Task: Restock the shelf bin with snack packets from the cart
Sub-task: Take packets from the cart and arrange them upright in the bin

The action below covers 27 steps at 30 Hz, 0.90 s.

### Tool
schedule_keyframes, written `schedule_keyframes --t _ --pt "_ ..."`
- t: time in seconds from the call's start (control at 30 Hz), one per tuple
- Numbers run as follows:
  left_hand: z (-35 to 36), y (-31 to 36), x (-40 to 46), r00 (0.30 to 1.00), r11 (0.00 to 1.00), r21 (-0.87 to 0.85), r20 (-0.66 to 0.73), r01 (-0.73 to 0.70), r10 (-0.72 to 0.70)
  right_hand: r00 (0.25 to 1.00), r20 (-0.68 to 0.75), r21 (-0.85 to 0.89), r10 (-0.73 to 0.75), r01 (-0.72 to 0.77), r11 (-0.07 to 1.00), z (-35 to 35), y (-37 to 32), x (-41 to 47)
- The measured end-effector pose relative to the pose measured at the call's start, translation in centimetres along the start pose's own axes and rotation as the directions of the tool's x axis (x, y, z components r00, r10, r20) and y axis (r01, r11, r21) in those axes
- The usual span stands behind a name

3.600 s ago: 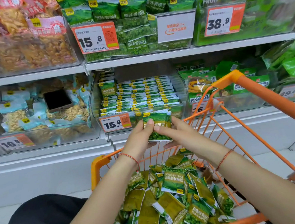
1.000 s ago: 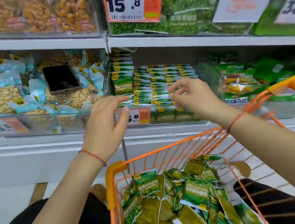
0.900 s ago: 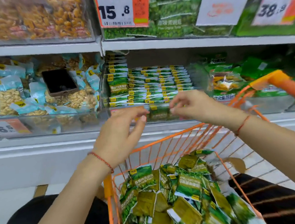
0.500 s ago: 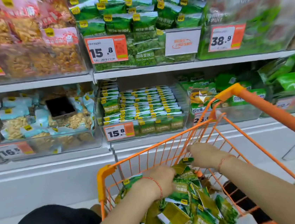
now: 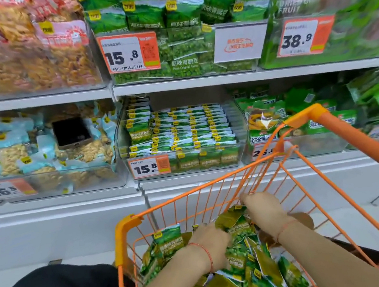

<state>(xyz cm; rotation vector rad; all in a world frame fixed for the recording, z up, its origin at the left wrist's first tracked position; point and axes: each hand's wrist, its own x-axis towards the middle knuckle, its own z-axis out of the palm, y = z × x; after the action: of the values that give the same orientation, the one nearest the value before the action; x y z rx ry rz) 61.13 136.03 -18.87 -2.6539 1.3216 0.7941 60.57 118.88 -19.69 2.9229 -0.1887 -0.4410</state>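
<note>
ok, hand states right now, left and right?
Left hand: down among the green foil snack packets in the orange wire cart; fingers hidden, cannot tell.
Right hand: also in the packets; grip cannot be told.

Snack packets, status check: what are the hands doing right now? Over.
Both hands in cart: left hand and right hand down among snack packets, grip unclear. Shelf bin nearly full. Nothing in the way.

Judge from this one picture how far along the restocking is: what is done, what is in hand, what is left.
Done: the shelf bin already holds neat rows of green packets. In hand: both the left hand and right hand are down among the snack packets in the orange cart; whether either grips one is hidden. Left: many packets remain heaped in the cart.
</note>
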Motion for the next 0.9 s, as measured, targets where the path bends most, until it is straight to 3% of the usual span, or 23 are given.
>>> schedule_keyframes --t 0.13,0.2,0.27,0.33,0.43,0.47,0.53,0.67,0.77,0.83,0.9 --pt "-1.9 -1.3 -1.0 0.995 0.918 -0.394 -0.059 0.047 -0.076 0.995 -0.026 0.108 0.097 -0.094 0.990 -2.6 0.3 0.0" --pt "-3.5 -2.3 -1.9 0.987 0.791 -0.611 -0.107 0.026 -0.116 0.991 0.001 0.328 0.137 -0.130 0.936 -4.1 1.2 -0.6" --pt "-4.7 -2.8 -3.0 0.971 0.594 -0.804 -0.158 -0.021 -0.179 0.990 0.044 0.581 0.135 -0.135 0.802 -5.3 2.1 -1.5" --pt "-5.2 -3.1 -3.7 0.951 0.335 -0.936 -0.194 -0.105 -0.241 0.993 0.073 0.766 0.094 -0.117 0.632 -6.1 2.4 -2.6" --pt "-5.5 -2.8 -4.8 0.930 0.009 -0.976 -0.211 -0.219 -0.302 0.991 0.119 0.955 0.061 -0.131 0.267 -7.0 1.4 -5.0" --pt "-5.5 -2.7 -5.2 0.923 0.005 -0.971 -0.228 -0.238 -0.312 0.989 0.141 0.980 0.040 -0.145 0.137 -7.4 0.8 -5.8" --pt "-5.4 -2.1 -5.7 0.890 0.090 -0.957 -0.289 -0.275 -0.353 0.987 0.163 0.986 0.003 -0.163 -0.037 -7.9 -0.4 -7.0" --pt "-4.5 -0.7 -6.0 0.765 0.262 -0.924 -0.380 -0.280 -0.521 0.991 0.135 0.957 -0.023 -0.136 -0.255 -7.6 -2.2 -8.0" --pt "-4.5 0.3 -5.8 0.699 0.397 -0.872 -0.474 -0.287 -0.536 0.989 0.144 0.914 0.017 -0.126 -0.386 -7.4 -2.6 -8.0" --pt "-4.8 0.7 -5.7 0.629 0.563 -0.799 -0.553 -0.214 -0.546 0.988 0.146 0.876 0.047 -0.107 -0.471 -7.3 -2.4 -8.0" --pt "-5.0 1.1 -5.4 0.594 0.637 -0.757 -0.583 -0.147 -0.555 0.988 0.148 0.849 0.035 -0.109 -0.518 -7.3 -2.1 -8.2"
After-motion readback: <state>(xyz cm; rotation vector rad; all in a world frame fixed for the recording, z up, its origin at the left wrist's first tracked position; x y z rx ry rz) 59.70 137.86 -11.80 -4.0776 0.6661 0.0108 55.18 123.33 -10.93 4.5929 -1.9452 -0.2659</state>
